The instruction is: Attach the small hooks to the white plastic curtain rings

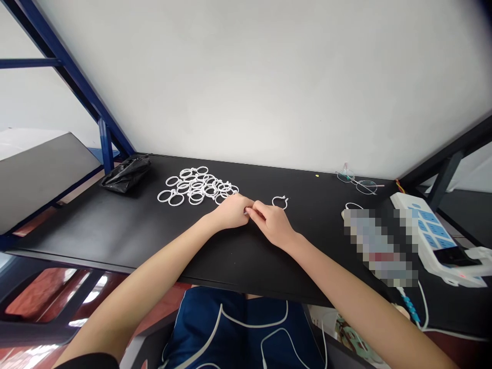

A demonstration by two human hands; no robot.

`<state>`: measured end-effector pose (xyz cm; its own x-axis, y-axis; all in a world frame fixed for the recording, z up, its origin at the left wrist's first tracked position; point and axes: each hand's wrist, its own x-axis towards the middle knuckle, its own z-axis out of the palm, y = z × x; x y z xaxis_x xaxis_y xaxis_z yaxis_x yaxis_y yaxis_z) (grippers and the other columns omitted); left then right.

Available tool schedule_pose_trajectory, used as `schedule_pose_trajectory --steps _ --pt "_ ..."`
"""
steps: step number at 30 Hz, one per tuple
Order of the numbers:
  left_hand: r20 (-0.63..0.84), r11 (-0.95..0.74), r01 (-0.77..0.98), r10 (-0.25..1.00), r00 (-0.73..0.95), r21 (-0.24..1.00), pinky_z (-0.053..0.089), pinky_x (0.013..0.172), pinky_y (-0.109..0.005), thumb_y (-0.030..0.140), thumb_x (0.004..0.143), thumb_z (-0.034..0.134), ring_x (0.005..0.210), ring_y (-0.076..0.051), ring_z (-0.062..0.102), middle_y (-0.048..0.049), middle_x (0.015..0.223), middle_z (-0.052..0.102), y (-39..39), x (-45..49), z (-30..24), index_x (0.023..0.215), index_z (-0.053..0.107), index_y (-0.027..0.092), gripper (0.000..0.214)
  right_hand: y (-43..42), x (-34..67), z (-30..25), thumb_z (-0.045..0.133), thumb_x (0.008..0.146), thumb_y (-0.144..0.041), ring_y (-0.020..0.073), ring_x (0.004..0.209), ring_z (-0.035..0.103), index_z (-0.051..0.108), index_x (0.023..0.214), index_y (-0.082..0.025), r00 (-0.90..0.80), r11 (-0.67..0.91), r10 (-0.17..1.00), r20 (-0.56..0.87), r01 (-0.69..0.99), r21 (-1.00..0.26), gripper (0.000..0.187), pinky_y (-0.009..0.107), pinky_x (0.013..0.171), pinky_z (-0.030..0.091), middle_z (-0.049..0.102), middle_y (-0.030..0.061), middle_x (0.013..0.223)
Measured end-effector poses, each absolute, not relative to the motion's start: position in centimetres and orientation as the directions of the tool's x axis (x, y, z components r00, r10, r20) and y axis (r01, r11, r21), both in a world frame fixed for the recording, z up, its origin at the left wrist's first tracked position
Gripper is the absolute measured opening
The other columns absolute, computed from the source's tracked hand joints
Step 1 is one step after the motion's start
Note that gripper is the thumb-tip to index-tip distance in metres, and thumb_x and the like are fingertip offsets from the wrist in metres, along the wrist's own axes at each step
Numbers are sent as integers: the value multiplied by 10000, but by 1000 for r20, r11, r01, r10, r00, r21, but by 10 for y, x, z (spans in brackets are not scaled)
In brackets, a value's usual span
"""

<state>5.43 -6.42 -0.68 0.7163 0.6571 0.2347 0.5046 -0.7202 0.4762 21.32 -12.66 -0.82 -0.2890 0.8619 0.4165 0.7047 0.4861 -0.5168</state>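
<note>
A loose heap of white plastic rings [196, 187] lies on the black tabletop [230, 266], left of centre. My left hand [230, 211] rests at the heap's lower right edge, its fingers curled toward my right hand [272, 223]. The two hands' fingertips meet in the middle, and whatever lies between them is hidden. A single white ring [280, 203] with a small clasp lies apart, just beyond my right hand and not touching it.
A crumpled black plastic bag [125, 174] sits at the far left of the table. Wire-rimmed glasses [355, 183] lie at the back right. A pixelated object [378, 246] and a white power strip [426, 230] with cables occupy the right side. A wall runs behind the table.
</note>
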Motion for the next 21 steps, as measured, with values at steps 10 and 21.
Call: schedule_pose_trajectory --steps 10,21 --pt "211 -710 517 665 716 478 302 491 -251 45 595 446 464 -110 377 14 482 491 -64 55 -4 493 422 179 170 -126 211 -12 427 983 -369 109 478 441 390 655 -216 -269 490 863 428 656 -574 364 236 483 286 477 -39 546" --pt "233 -724 496 650 723 480 293 491 -251 54 591 438 456 -105 353 22 463 451 -64 54 -6 494 387 182 168 -126 211 -13 436 975 -353 105 476 413 361 646 -215 -261 492 862 434 638 -593 364 236 484 280 434 -45 539"
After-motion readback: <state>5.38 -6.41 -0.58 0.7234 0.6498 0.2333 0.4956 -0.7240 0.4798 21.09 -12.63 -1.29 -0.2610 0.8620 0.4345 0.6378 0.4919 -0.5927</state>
